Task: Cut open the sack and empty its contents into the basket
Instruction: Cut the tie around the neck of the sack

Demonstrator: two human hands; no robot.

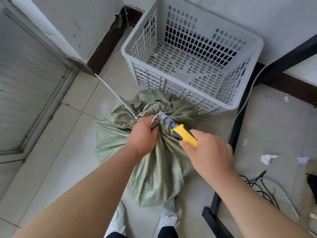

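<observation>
**Knife at the tie: the sack is not yet open**

Nearest the person, beyond the white shoes (118,219), the green woven sack (159,172) stands full on the tiled floor (68,152), its mouth bunched shut. The left hand (144,136) grips the gathered neck, fingers curled round the cloth. The right hand (211,152) holds a yellow utility knife (184,134), fingers closed round the handle, with the blade end lying at the neck against the white cable tie (113,91), whose long tail sticks out up and to the left.

The cutting step looks to be in hand. The next move probably calls for drawing the blade through the tie's loop, away from the left hand, which sits just beside the edge. That closeness is the main hazard. After that, the sack must be lifted and tipped.

To the right, a black metal frame leg (238,127), loose black cables (257,184) and paper scraps (267,158) crowd the floor. Farther off, the grey perforated basket (124,48) sits just behind the sack, near the wall, seemingly holding nothing but small debris.
</observation>
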